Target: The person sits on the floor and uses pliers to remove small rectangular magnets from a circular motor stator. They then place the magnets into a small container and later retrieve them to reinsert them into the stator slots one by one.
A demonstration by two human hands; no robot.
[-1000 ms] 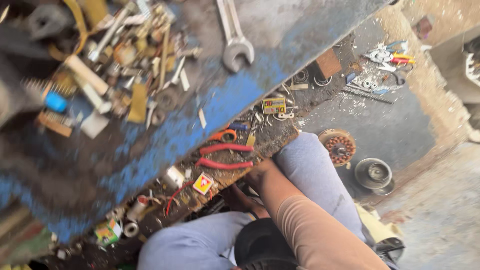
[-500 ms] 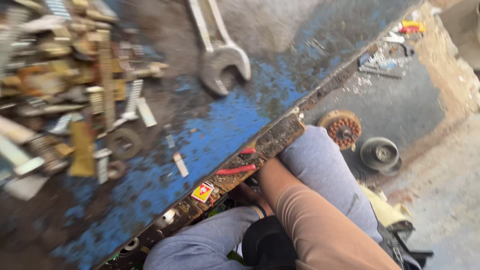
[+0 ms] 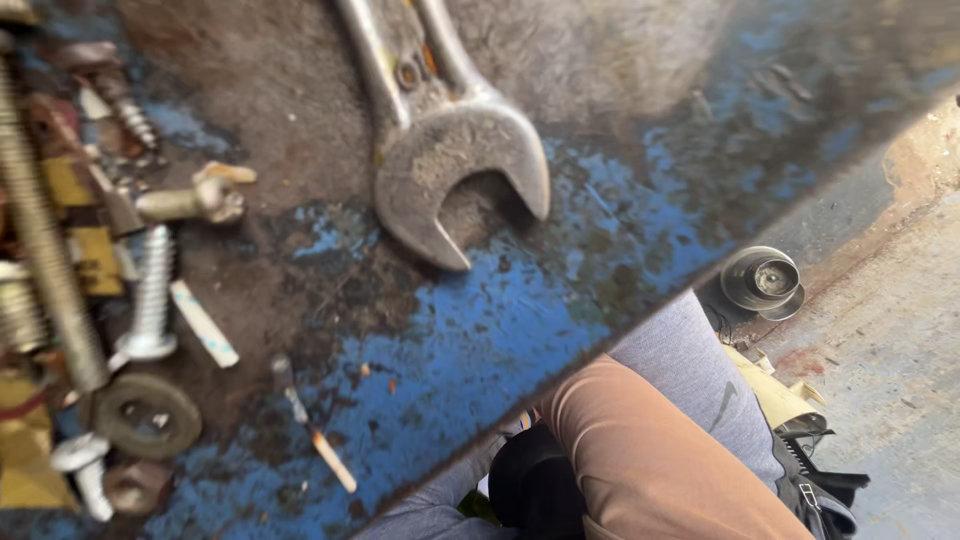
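Neither of my hands shows. A forearm in a tan sleeve (image 3: 640,450) comes up from the bottom right and disappears under the edge of the worn blue metal table (image 3: 480,350), which hides the hand. My legs in grey trousers (image 3: 690,370) lie beneath it. On the tabletop a large, dirty open-ended wrench (image 3: 455,160) lies with its jaw facing down and to the right. At the left are a white bolt (image 3: 152,295), a dark washer (image 3: 148,415) and a long threaded rod (image 3: 45,250).
More screws, brass pieces and small metal parts crowd the table's left edge. A round metal pulley (image 3: 762,282) sits on the concrete floor (image 3: 890,330) at the right. A dark bag (image 3: 815,480) and yellowish paper lie beside my leg.
The view has moved in close over the table, so the wrench and bolts look much bigger. The red-handled pliers and clutter under the table edge have dropped out of sight. The sleeved arm stays low right.
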